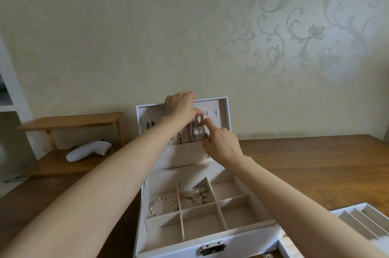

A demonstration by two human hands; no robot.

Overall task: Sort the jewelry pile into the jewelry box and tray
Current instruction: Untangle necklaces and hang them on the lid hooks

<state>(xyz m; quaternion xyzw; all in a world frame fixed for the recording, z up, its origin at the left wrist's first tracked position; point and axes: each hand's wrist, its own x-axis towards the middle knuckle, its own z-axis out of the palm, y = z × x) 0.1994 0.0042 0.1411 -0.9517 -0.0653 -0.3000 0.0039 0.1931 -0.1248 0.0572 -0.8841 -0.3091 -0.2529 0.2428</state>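
A white box (237,238) stands open on the wooden table (315,163), with its lid (223,104) upright at the far side. Both hands are up at the inside of the lid, where several chains (192,133) hang from a row of hooks (215,113) down into a fabric pocket (183,156) along the lid's lower part.

The left hand (181,106) reaches over the lid's top edge. Its fingers are curled down and its thumb and fingertips are closed on the upper end of the chains by the hooks. The right hand (223,146) sits just below and to the right. Its index finger points up against a chain while its other fingers are curled in, pinching a strand at the pocket's top edge. Exactly which strand each hand holds cannot be told.

A small dark piece (150,125) hangs at the lid's left side.

In the box's divided base, a bead bracelet (163,206) lies in the far-left compartment and a gold piece (194,193) with a chain lies in the far-middle one. A metal latch (212,247) sits on the near wall.

A white slotted tray (357,224) lies at the near right, just beside the box. At the far left stands a wooden shelf (69,121) with a white device (88,150) lying under it.
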